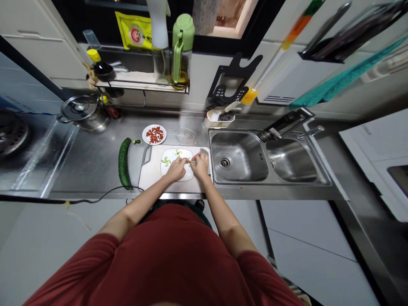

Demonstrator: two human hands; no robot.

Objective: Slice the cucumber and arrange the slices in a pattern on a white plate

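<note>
A white plate lies on the pale cutting board. Thin green cucumber slices form small pinwheel shapes on it, another pinwheel nearer its back edge. Over the plate's right half, my left hand has its fingers pinched together. Close beside it, the fingers of my right hand are also closed, tips pointing down. Between the fingertips a bit of green shows; what each hand grips is mostly hidden. Behind the board stands a small white plate of red pieces, perhaps goji berries.
A whole cucumber lies left of the board, with small cucumber ends nearby. On the right is a double steel sink. A lidded pot stands back left. A black cable crosses the counter's front edge.
</note>
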